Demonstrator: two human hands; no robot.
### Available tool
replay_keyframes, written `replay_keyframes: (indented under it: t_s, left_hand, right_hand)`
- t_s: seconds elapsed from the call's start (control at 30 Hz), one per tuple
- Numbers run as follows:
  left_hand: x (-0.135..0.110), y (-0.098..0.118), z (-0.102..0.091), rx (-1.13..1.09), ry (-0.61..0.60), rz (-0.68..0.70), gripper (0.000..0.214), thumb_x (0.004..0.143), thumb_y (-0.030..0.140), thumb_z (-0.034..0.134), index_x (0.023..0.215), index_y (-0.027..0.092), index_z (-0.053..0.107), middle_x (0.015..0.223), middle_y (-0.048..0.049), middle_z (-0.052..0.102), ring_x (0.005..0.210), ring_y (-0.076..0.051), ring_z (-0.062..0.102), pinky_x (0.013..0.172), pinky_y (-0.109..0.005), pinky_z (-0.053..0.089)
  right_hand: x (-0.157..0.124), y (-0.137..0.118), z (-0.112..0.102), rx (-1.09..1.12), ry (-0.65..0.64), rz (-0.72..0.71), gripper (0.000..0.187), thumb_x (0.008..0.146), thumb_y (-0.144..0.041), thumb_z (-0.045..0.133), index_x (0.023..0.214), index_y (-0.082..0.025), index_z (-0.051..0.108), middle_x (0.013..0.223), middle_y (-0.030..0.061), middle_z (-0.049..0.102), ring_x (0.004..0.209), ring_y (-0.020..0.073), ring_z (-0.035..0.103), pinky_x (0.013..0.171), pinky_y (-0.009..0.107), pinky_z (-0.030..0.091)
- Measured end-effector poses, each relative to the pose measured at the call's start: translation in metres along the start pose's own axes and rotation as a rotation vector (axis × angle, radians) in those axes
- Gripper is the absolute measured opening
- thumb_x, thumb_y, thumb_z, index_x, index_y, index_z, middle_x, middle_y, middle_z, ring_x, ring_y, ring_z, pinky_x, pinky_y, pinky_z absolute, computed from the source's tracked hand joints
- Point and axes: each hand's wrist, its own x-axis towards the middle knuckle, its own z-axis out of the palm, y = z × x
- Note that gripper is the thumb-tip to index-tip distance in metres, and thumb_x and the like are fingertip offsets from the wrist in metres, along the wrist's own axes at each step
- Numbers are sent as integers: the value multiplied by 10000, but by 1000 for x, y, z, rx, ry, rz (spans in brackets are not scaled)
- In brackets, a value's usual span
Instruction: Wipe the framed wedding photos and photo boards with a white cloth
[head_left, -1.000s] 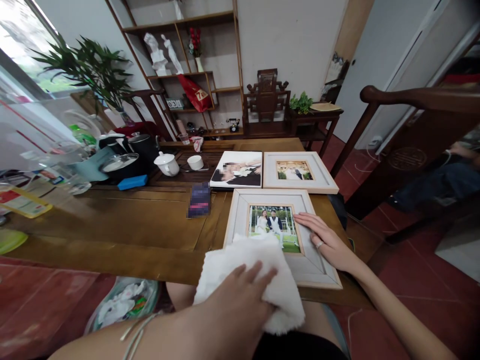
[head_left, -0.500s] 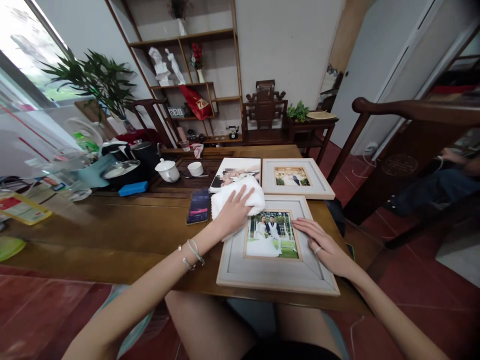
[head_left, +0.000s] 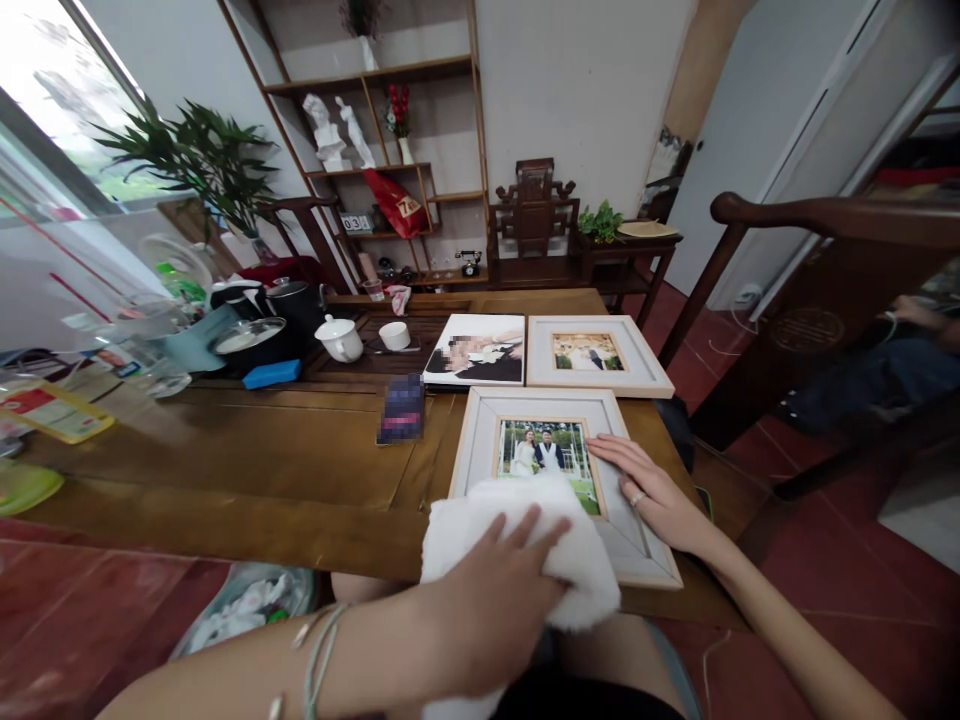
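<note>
L hand (head_left: 499,600), a bit blurred, lies palm-down on white cloth (head_left: 457,530), fingers spread over the top; thumb hidden, so can't tell if it grips. Cloth covers near-L part of framed photo (head_left: 480,430), incl. lower part of the pic (head_left: 517,450), & reaches past tbl edge. R hand (head_left: 646,490) rests flat on same frame's R side, fingers nearly straight & close tog., tips at pic's edge, nothing grasped. Framed photo lies flat nr R end of wooden tbl (head_left: 300,450). Just beyond, side by side: 2nd frame (head_left: 637,350) on R, unframed print (head_left: 480,335) on L. Phone (head_left: 401,410) L of framed photo. Further L: white cup (head_left: 394,337), lidded white pot (head_left: 340,340), blue block (head_left: 271,375). Behind tbl: shelf unit (head_left: 375,74) w/ white figurines (head_left: 328,135), dark carved chair (head_left: 534,215).
</note>
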Motion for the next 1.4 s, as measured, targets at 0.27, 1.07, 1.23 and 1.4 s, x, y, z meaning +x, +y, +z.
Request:
replay_keyframes:
  t_s: [0.27, 1.07, 1.23, 1.4]
  left_hand:
    - [67, -105, 22, 308, 220, -214, 322, 800, 66, 542, 1068, 189, 669, 1537, -76, 234, 1414, -343, 166, 1102, -560, 207]
    - [87, -69, 20, 126, 182, -165, 359, 828, 189, 499, 1159, 158, 635, 1524, -127, 249, 1379, -417, 214, 1069, -544, 269]
    - [101, -83, 14, 190, 214, -63, 370, 819, 185, 498, 1164, 153, 629, 1524, -118, 256, 1409, -368, 155, 1096, -542, 219]
    - [74, -26, 0, 96, 85, 10, 346, 810, 273, 542, 1106, 140, 663, 1425, -178, 412, 1314, -414, 356, 996, -509, 375]
  right_hand:
    - [0, -1, 0, 6, -6, -1, 451, 921, -232, 347, 1357, -279, 453, 1391, 61, 484, 1320, 258, 376, 1114, 555, 273]
    - [-1, 0, 0, 17, -18, 9, 435, 908, -198, 355, 1322, -262, 475, 1377, 76, 483, 1327, 260, 355, 1107, 561, 274]
    - [-2, 2, 1, 7, 9, 15, 439, 885, -168, 370, 1301, -246, 489, 1361, 96, 484, 1309, 272, 376, 1090, 571, 292]
    - [-2, -1, 0, 17, -2, 54, 450, 890, -191, 376, 1327, -268, 455, 1375, 77, 470, 1320, 265, 362, 1109, 548, 278]
